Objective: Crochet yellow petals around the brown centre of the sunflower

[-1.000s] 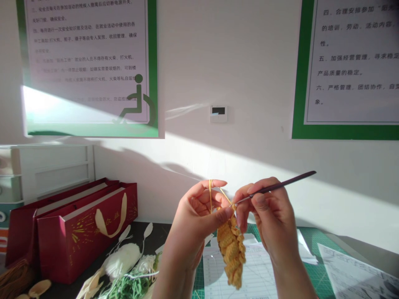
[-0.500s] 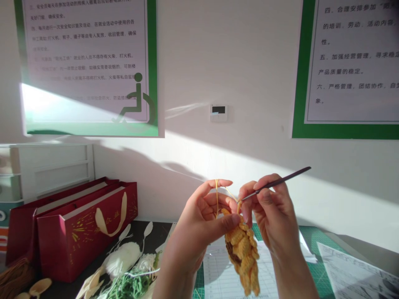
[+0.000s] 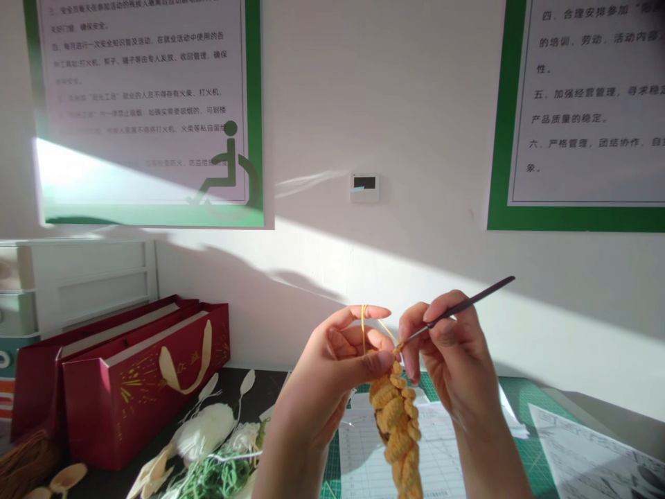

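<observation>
My left hand (image 3: 346,353) pinches the top of a yellow crocheted piece (image 3: 397,423) between thumb and fingers. The piece hangs down in thick, curled folds, with a darker brown patch at its left edge. Yellow yarn (image 3: 363,329) loops over my raised left index finger and runs to the stitches. In my right hand (image 3: 449,346) is a crochet hook (image 3: 470,302) with a dark handle, held like a pen and slanting up to the right. Its thin metal tip meets the yarn at the top of the piece, close to my left thumb.
Red gift bags (image 3: 150,374) stand at the left before white drawers (image 3: 104,274). White yarn (image 3: 208,433) and green yarn (image 3: 223,475) lie nearby. Under my hands are a printed sheet (image 3: 358,450) and a green cutting mat (image 3: 519,395); another sheet (image 3: 587,450) lies right. A wall rises behind.
The crocheted piece has turned and its top has shifted slightly left, so its folds hang differently and lower. The hook tip has dropped a little. Both hands keep their hold.
</observation>
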Demonstrator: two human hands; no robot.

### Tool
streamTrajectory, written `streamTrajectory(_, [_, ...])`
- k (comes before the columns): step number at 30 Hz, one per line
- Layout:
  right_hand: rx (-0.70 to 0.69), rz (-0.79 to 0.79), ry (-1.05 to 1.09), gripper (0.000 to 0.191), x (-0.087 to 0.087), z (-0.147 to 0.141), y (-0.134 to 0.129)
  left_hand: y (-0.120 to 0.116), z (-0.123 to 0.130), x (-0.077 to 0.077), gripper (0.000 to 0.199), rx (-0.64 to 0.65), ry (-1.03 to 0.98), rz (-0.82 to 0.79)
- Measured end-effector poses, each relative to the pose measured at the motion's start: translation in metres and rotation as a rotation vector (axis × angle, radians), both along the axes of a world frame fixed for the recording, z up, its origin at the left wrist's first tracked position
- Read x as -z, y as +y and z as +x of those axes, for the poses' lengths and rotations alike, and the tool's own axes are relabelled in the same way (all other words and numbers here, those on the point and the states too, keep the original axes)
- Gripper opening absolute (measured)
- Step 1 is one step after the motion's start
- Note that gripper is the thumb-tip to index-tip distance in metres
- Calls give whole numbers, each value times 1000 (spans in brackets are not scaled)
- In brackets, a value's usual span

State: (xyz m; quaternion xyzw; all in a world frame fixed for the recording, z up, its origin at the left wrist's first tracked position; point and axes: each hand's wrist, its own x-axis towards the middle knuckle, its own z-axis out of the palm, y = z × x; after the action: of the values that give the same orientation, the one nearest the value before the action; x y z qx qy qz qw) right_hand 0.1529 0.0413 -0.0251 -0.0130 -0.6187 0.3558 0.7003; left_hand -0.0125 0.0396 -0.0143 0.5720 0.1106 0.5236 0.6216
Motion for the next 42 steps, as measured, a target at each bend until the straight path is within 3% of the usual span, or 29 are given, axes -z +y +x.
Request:
streamTrajectory(4, [5,42,-83,6,0,4,0,0,0,0,43,-7,8,1])
streamTrajectory(19, [242,143,-125,5,2,4,-7,0,-4,-1,40,-39,31,26])
streamTrajectory(37, [322,281,-152,13,-1,-2,-5,-4,-4,-7,41,-72,-10,11])
streamTrajectory(42, [414,305,-182,15,3,-3,2,-11,-4,-12,41,-88,-46,-21])
